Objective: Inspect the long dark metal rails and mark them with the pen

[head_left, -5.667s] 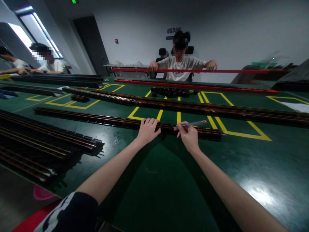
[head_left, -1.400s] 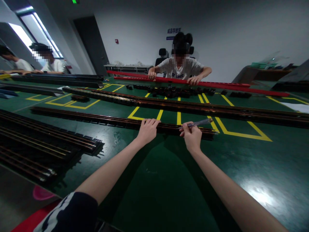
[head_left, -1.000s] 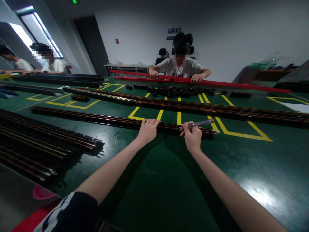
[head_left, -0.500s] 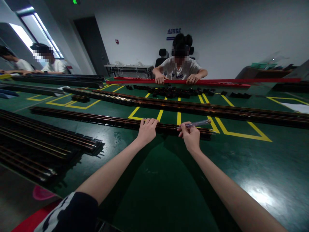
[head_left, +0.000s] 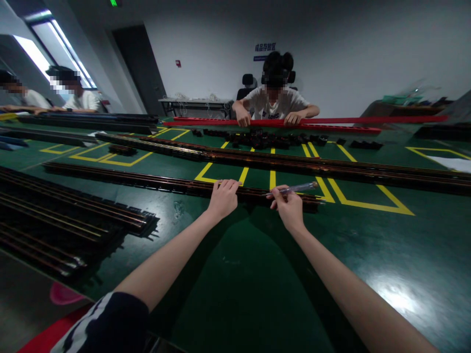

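A long dark rail (head_left: 165, 184) with thin coppery strips lies across the green table in front of me. My left hand (head_left: 223, 197) is closed around this rail, fingers over its far edge. Just to the right, my right hand (head_left: 289, 208) pinches a clear screwdriver-like tool (head_left: 303, 187). The tool's thin tip points left, down at the rail, and its handle end sticks out to the right. Whether the tip touches the rail is too small to tell.
Bundles of similar rails (head_left: 66, 211) lie at the left, and more rails (head_left: 257, 159) cross behind. Small black parts (head_left: 257, 139) are heaped farther back. A person (head_left: 275, 100) opposite handles a long red bar (head_left: 349, 120); other people sit at the far left.
The rail and both my hands have shifted slightly to the left, the tool with them. Across the table, the red bar has moved a little left.
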### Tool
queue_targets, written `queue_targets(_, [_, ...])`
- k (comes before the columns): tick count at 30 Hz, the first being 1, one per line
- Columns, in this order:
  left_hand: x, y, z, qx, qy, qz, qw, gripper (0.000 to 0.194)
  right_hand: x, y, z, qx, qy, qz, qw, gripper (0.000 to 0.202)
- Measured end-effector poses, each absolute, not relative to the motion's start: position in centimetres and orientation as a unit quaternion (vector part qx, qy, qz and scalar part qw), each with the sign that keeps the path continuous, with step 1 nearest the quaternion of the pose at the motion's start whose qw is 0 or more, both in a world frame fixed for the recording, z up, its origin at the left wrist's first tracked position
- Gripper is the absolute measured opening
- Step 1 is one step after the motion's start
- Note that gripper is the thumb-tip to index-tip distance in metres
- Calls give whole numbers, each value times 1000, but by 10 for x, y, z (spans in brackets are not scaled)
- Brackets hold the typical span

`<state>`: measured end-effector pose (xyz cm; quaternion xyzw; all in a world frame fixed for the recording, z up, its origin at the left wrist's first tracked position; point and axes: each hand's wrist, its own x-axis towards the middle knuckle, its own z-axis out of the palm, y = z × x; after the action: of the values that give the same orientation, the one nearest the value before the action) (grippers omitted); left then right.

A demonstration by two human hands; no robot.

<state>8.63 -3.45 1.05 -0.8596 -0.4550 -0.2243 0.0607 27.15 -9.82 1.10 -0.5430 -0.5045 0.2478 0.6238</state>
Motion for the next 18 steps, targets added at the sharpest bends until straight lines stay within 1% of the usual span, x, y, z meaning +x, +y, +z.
queue_targets(7, [86, -33, 8, -875, -428, -222, 38, 40, 271, -99, 11, -545, -508, 247, 619, 41])
queue_targets(13, [85, -31, 5, -875, -426, -219, 66, 40, 272, -99, 11, -545, -509, 251, 617, 43])
queue_targets(18, [86, -31, 4, -874, -427, -218, 75, 36, 272, -98, 11, -548, -512, 247, 614, 42])
